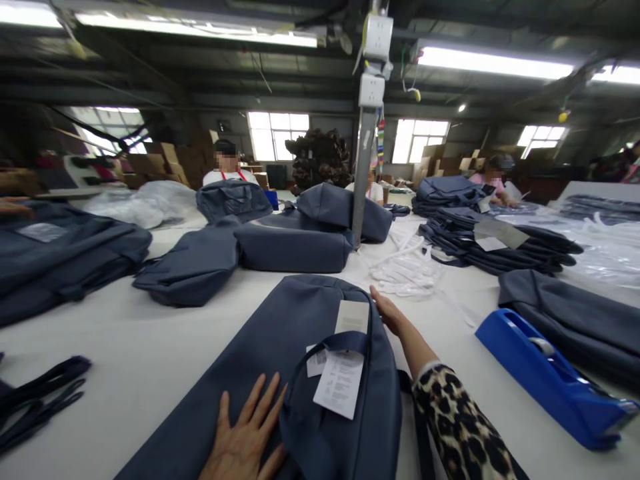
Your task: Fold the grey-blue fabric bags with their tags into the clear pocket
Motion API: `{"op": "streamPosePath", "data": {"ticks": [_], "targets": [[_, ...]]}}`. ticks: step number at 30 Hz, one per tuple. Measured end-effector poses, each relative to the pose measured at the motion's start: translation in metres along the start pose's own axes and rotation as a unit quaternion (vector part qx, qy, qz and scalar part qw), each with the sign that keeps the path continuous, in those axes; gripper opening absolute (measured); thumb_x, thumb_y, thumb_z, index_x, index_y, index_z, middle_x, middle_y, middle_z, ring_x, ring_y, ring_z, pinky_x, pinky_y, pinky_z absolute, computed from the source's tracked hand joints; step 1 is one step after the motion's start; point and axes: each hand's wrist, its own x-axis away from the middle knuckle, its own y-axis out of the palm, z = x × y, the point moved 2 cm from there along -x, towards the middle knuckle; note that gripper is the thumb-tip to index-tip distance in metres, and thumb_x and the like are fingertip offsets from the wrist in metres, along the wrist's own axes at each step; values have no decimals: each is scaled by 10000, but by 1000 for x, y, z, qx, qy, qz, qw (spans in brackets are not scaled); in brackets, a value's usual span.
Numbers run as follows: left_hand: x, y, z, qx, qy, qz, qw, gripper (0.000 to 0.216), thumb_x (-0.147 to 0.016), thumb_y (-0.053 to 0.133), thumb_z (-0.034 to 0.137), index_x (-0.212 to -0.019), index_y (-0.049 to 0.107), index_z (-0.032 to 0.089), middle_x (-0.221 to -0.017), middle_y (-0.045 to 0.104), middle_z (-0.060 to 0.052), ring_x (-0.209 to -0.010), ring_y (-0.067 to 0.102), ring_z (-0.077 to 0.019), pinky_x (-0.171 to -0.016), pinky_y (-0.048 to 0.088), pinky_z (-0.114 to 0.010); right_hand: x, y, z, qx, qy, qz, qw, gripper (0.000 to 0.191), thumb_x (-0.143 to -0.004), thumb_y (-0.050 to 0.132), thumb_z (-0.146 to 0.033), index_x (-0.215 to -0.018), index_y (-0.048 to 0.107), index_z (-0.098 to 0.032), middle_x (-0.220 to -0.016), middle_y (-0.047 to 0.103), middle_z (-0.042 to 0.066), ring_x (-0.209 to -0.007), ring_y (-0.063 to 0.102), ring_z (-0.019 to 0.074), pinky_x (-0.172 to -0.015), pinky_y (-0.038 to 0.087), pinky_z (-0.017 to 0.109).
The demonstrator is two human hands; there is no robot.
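Note:
A flat dark blue bag (260, 347) lies on the white table (135, 353) right in front of me. White paper tags (340, 380) hang on its looped handle (330, 347). My left hand (245, 437) rests flat on the near part of the bag, fingers spread. My right hand (390, 313), in a leopard-print sleeve (460, 427), reaches along the bag's far right edge with fingers stretched out, touching the fabric beside the upper tag.
A blue tape dispenser (550, 377) sits at right. Stuffed blue bags (295, 243) and a metal post (363, 173) stand behind. Stacks of folded bags (500, 247) lie at right, another bag (60, 253) at left. White strips (407, 270) and black straps (35, 400) lie about. Other people work at the far side.

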Motion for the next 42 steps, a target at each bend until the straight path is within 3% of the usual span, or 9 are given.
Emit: {"op": "streamPosePath", "data": {"ticks": [5, 9, 15, 23, 26, 29, 33, 38, 42], "targets": [[-5, -9, 12, 37, -18, -6, 999, 679, -979, 370, 540, -1542, 38, 354, -1586, 197, -66, -1447, 233, -394, -1050, 114, -822, 35, -24, -61, 104, -99, 71, 987, 483, -1019, 293, -451, -1341, 525, -176, -1287, 603, 146, -1115, 605, 219, -944, 473, 379], [-6, -20, 18, 51, -37, -2, 998, 638, -995, 351, 553, -1540, 101, 333, -1591, 214, -62, -1459, 208, -373, -1081, 52, -793, 61, 19, -103, 197, -227, 13, 954, 477, -948, 473, -537, -1375, 513, -327, -1487, 462, 34, -1407, 346, 236, -1161, 261, 437], [-9, -30, 18, 91, -37, -22, 995, 666, -971, 394, 601, -1537, 139, 362, -1602, 195, -60, -1475, 142, -374, -1076, -5, -796, 73, 79, -54, 312, -224, -55, 922, 581, -965, 415, -480, -1493, 376, -239, -1567, 313, 62, -1464, 237, 292, -1165, 236, 533], [-10, -54, 16, 203, -59, -69, 975, 663, -937, 408, 662, -1504, 313, 332, -1583, 262, -94, -1480, 144, -349, -1092, -49, -762, 71, 80, -36, 381, -208, -64, 899, 618, -969, 345, -509, -1529, 277, -258, -1599, 218, 26, -1484, 158, 267, -1179, 219, 517], [-12, -79, -8, 225, -98, -41, 968, 483, -974, 452, 523, -1404, 481, 305, -1567, 315, -79, -1465, 233, -289, -1182, 123, -622, 71, 71, -36, 395, -196, -91, 893, 596, -952, 385, -495, -1504, 345, -274, -1570, 303, 41, -1446, 276, 304, -1137, 297, 556], [-15, -97, -51, 225, -198, -16, 954, 431, -981, 464, 353, -1400, 471, 254, -1557, 333, -73, -1433, 307, -243, -1178, 277, -426, 78, 57, -36, 400, -194, -112, 889, 545, -943, 407, -478, -1456, 437, -298, -1527, 396, 30, -1420, 329, 326, -1112, 337, 573], [-15, -85, -101, 241, -289, -70, 924, 387, -907, 548, 259, -1279, 543, 153, -1324, 568, -151, -1228, 537, -275, -1052, 418, -401, 108, 43, -37, 377, -190, -86, 902, 518, -945, 389, -492, -1394, 530, -275, -1508, 431, 57, -1431, 307, 338, -1120, 336, 567], [-12, -58, -134, 284, -363, -112, 881, 406, -859, 598, 463, -1123, 608, 154, -1211, 640, -142, -1157, 572, -313, -954, 465, -387, 193, 27, -37, 190, -245, 53, 949, 481, -929, 422, -512, -1284, 626, -258, -1461, 488, 81, -1384, 393, 327, -1091, 401, 559], [-15, -54, -145, 365, -378, -164, 835, 483, -741, 684, 554, -942, 649, 116, -1045, 702, -159, -993, 660, -326, -777, 527, -332, 275, 11, -36, 77, -212, 125, 966, 434, -920, 485, -521, -1251, 638, -285, -1410, 536, 67, -1307, 485, 305, -1061, 450, 546]]}}
